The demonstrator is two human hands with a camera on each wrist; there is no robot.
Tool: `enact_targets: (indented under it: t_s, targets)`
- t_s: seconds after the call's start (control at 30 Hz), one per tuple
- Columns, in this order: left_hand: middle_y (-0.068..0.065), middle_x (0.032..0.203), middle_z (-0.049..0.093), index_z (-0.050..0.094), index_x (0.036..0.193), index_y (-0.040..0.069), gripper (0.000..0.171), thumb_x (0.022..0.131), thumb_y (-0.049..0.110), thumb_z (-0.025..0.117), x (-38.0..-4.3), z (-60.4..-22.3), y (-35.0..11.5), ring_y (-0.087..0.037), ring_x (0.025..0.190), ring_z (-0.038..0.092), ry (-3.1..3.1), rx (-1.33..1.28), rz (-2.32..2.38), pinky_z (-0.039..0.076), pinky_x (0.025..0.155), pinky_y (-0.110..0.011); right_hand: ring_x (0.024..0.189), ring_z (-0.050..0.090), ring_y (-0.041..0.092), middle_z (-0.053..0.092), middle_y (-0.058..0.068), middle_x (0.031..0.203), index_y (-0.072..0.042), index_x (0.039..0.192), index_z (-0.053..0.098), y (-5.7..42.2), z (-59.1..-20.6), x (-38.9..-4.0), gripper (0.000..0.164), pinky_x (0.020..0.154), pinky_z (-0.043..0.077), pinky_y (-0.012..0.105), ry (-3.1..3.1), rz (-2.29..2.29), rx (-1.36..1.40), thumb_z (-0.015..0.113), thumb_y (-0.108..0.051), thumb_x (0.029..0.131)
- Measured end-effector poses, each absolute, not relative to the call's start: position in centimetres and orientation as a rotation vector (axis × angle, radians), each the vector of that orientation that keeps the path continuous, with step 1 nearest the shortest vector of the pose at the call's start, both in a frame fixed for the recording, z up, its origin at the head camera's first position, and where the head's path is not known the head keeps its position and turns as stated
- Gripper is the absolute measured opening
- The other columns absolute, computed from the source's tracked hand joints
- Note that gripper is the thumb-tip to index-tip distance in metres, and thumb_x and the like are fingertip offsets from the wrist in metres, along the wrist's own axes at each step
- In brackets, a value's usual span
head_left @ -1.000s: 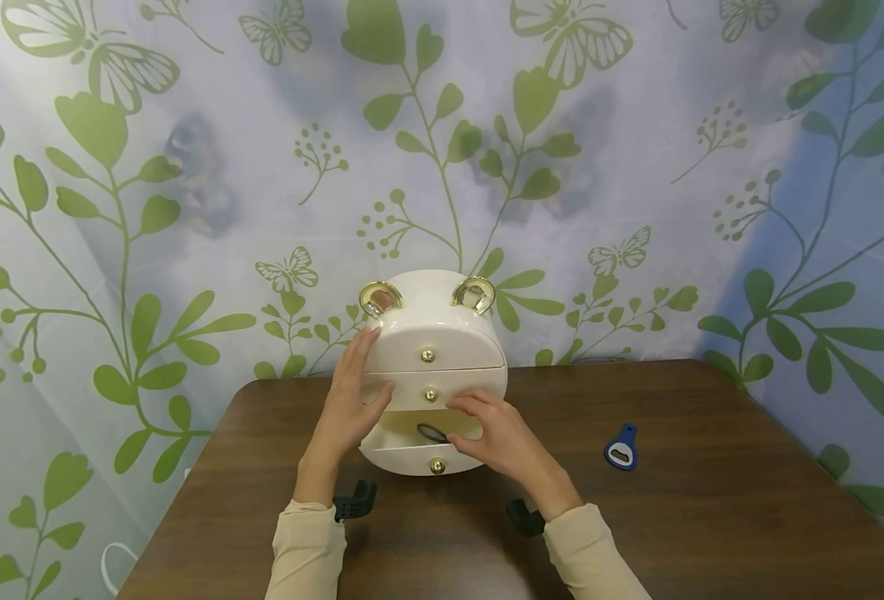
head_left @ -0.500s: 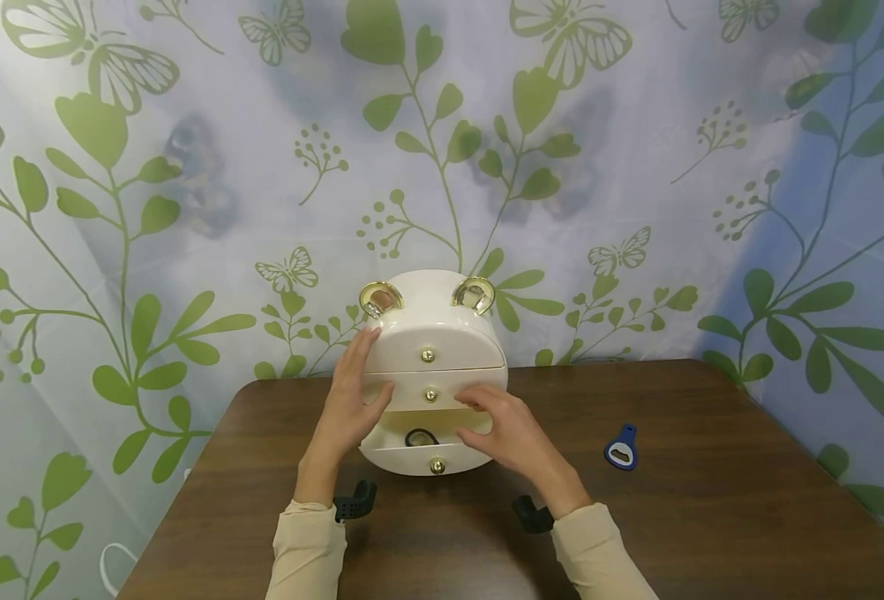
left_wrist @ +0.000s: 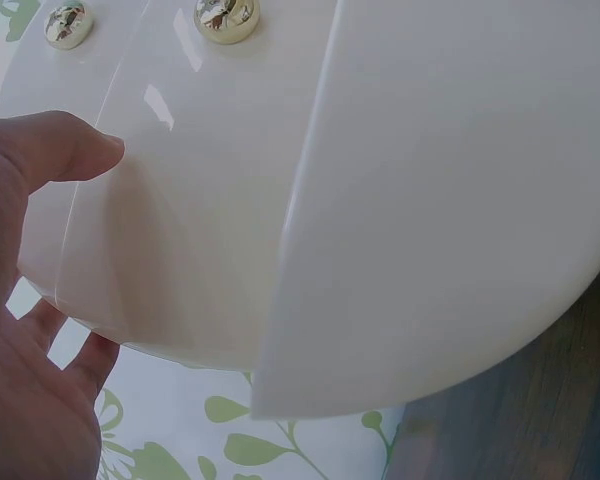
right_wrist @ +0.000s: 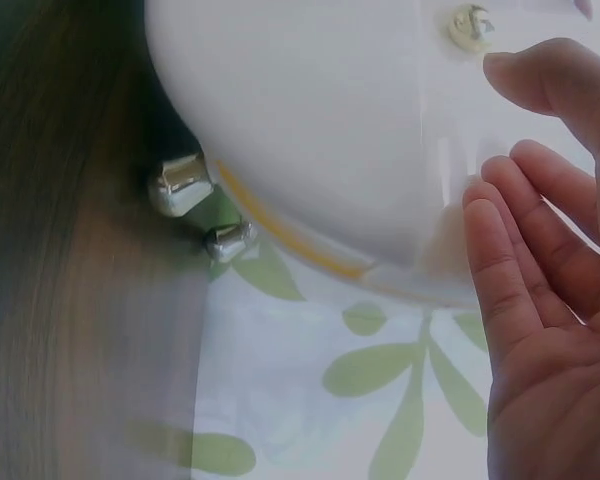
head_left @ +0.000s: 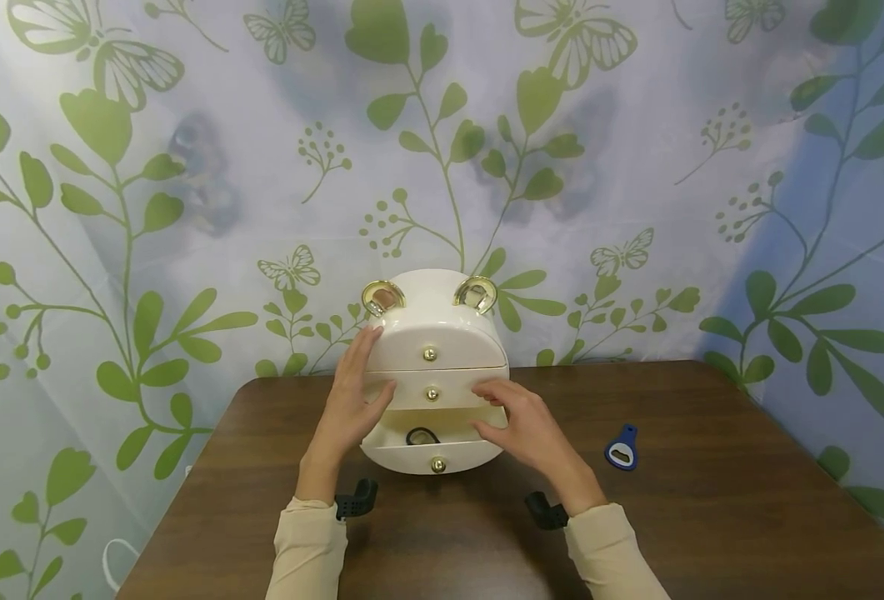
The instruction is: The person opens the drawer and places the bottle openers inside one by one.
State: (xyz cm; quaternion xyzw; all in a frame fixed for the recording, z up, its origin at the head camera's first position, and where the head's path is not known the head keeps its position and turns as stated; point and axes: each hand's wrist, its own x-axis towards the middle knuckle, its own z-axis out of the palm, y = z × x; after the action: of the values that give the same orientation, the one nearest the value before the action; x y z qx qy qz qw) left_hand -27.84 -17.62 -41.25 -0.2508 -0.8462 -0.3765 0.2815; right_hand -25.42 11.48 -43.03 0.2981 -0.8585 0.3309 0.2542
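A white, rounded cabinet (head_left: 442,333) with three drawers, gold knobs and gold ears stands on the table. Its bottom drawer (head_left: 404,457) is pulled out, and a small dark loop-shaped thing (head_left: 422,436) lies inside. My left hand (head_left: 344,417) rests along the cabinet's left side, fingers at the side and thumb over the front of the middle drawer (left_wrist: 200,180). At the right end of the open drawer is my right hand (head_left: 524,421), fingers slightly bent and thumb apart, with nothing between them. In the right wrist view its fingertips (right_wrist: 477,190) overlap the white front.
A blue bottle opener (head_left: 622,447) lies on the brown wooden table (head_left: 711,500), to the right of the cabinet. Behind the table hangs a white cloth (head_left: 262,167) printed with green leaves and butterflies. A dark wrist mount (head_left: 545,511) sits below the right hand.
My right hand has let go of the dark loop in the bottom drawer and drawn back to the right. The loop now lies on the drawer floor. My left hand has stayed put.
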Motion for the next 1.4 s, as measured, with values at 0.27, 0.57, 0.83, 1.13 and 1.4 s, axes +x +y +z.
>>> enact_targets:
  t_s: [0.27, 0.57, 0.83, 1.13, 1.4]
  targets:
    - [-0.018, 0.169, 0.025, 0.028, 0.163, 0.016, 0.084, 0.093, 0.005, 0.073, -27.7, -41.1, -17.6, -0.04, 0.155, 0.021, -2.268, -0.668, -1.001, 0.025, 0.12, -0.065, 0.098, 0.071, 0.026, 0.072, 0.007, 0.117, -0.005, 0.121, 0.072, 12.5, -43.1, -25.6, 0.046, 0.086, 0.06, 0.041, -2.333, 0.881, 0.785, 0.09, -0.009, 0.079]
    - [-0.015, 0.169, 0.024, 0.028, 0.163, 0.017, 0.084, 0.093, 0.005, 0.073, -27.7, -41.1, -17.6, -0.04, 0.155, 0.022, -2.274, -0.666, -1.002, 0.026, 0.12, -0.065, 0.094, 0.072, 0.024, 0.074, 0.007, 0.109, -0.004, 0.113, 0.074, 13.8, -43.1, -25.9, 0.038, 0.085, 0.061, 0.04, -2.3, 0.885, 0.738, 0.09, -0.008, 0.078]
    - [-0.017, 0.169, 0.025, 0.029, 0.162, 0.015, 0.084, 0.092, 0.005, 0.074, -27.8, -41.0, -17.5, -0.039, 0.156, 0.022, -2.268, -0.676, -1.007, 0.024, 0.121, -0.064, 0.094, 0.071, 0.022, 0.073, 0.006, 0.105, -0.005, 0.113, 0.074, 14.8, -43.0, -26.0, 0.038, 0.085, 0.06, 0.043, -2.303, 0.891, 0.688, 0.089, -0.007, 0.079]
    - [-0.016, 0.169, 0.025, 0.028, 0.163, 0.016, 0.084, 0.092, 0.005, 0.073, -27.8, -41.0, -17.6, -0.038, 0.156, 0.022, -2.269, -0.68, -0.999, 0.023, 0.121, -0.063, 0.099, 0.071, 0.025, 0.073, 0.007, 0.11, -0.004, 0.115, 0.073, 16.2, -43.0, -25.8, 0.037, 0.088, 0.059, 0.045, -2.356, 0.901, 0.625, 0.088, -0.012, 0.082]
    - [-0.016, 0.169, 0.025, 0.028, 0.163, 0.016, 0.084, 0.093, 0.005, 0.073, -27.8, -41.1, -17.6, -0.037, 0.156, 0.022, -2.263, -0.685, -0.998, 0.021, 0.122, -0.062, 0.1, 0.072, 0.028, 0.073, 0.01, 0.111, -0.006, 0.119, 0.072, 18.3, -43.2, -25.6, 0.041, 0.089, 0.059, 0.047, -2.361, 0.887, 0.584, 0.088, -0.015, 0.082]
